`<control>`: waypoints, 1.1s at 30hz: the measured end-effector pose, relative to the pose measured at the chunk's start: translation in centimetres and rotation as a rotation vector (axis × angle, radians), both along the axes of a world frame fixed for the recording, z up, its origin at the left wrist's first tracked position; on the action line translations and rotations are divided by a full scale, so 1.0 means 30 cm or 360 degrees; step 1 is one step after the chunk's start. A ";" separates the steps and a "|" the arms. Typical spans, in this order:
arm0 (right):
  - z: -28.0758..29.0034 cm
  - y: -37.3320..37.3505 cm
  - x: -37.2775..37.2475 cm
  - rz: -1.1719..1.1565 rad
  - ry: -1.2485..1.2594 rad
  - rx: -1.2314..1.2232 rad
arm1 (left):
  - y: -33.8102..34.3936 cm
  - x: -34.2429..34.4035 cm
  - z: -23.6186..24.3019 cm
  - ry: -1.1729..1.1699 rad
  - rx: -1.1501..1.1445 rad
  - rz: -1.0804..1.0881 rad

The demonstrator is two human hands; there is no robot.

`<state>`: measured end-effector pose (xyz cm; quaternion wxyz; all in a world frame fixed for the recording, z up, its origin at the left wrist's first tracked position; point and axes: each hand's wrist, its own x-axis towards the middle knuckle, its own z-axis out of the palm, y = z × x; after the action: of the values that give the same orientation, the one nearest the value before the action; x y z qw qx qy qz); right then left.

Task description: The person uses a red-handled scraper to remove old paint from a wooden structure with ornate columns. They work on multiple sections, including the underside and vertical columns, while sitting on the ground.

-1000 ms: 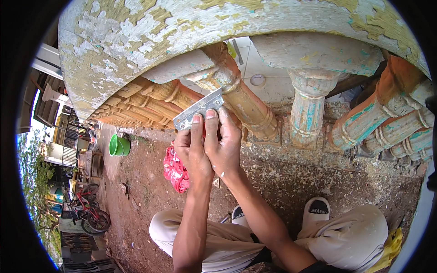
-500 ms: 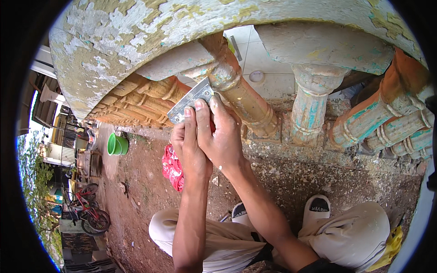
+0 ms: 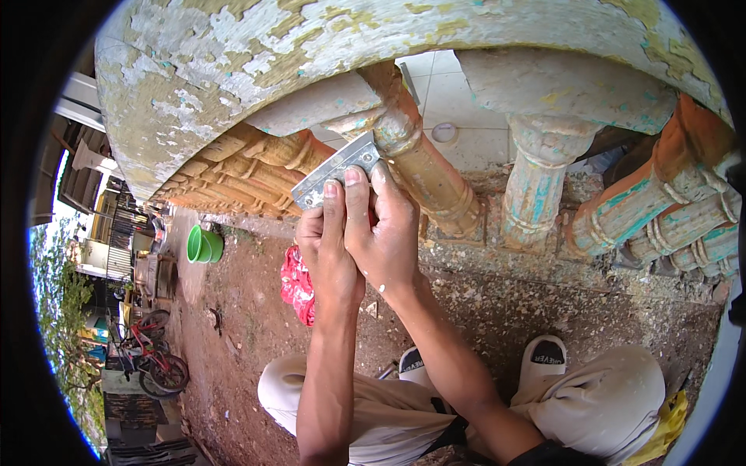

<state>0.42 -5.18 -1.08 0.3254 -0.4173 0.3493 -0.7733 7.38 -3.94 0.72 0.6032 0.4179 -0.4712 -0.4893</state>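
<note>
Both my hands are closed on a flat metal scraper [image 3: 332, 172] with rivets along its plate. My left hand [image 3: 326, 252] grips it from the left, thumb on the plate. My right hand [image 3: 383, 241] presses against the left one, its fingers near the scraper's right end. That end lies close to the upper part of a brown, worn baluster [image 3: 435, 175]; I cannot tell whether it touches. Whatever handle the scraper has is hidden by my hands. Above is a railing [image 3: 311, 46] with peeling white and yellowish paint.
More balusters stand right, among them one with turquoise paint [image 3: 536, 186]. A red plastic bag [image 3: 296, 287] lies on the dirt ground [image 3: 233, 334]. Farther left are a green bucket [image 3: 203, 244] and a red bicycle [image 3: 155, 353]. Paint flakes litter the ground below the balusters.
The whole view has shifted slightly, so the railing and balusters appear a little lower and to the right. Both hands keep hold of the scraper, which stays near the same baluster.
</note>
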 end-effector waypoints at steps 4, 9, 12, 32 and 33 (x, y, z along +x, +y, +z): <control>0.008 -0.007 -0.036 -0.0165 0.0219 -0.0110 | 0.000 -0.006 -0.004 0.0317 0.0110 -0.0213; 0.006 0.001 -0.045 -0.0124 0.0288 -0.0025 | -0.002 0.005 -0.042 0.0516 0.0135 -0.0373; 0.003 0.018 -0.028 -0.0192 0.0222 0.0038 | 0.004 0.007 -0.057 0.0537 0.0245 -0.0309; -0.001 -0.014 -0.020 -0.0022 -0.0123 -0.0077 | 0.011 -0.053 0.007 0.0043 0.0061 0.0104; -0.003 -0.018 -0.021 -0.0010 -0.0123 -0.0086 | 0.010 -0.051 0.006 0.0018 0.0028 0.0143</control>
<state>-0.21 -5.72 -1.16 0.3247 -0.3947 0.3169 -0.7990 5.83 -3.64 0.91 0.6236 0.4412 -0.4442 -0.4681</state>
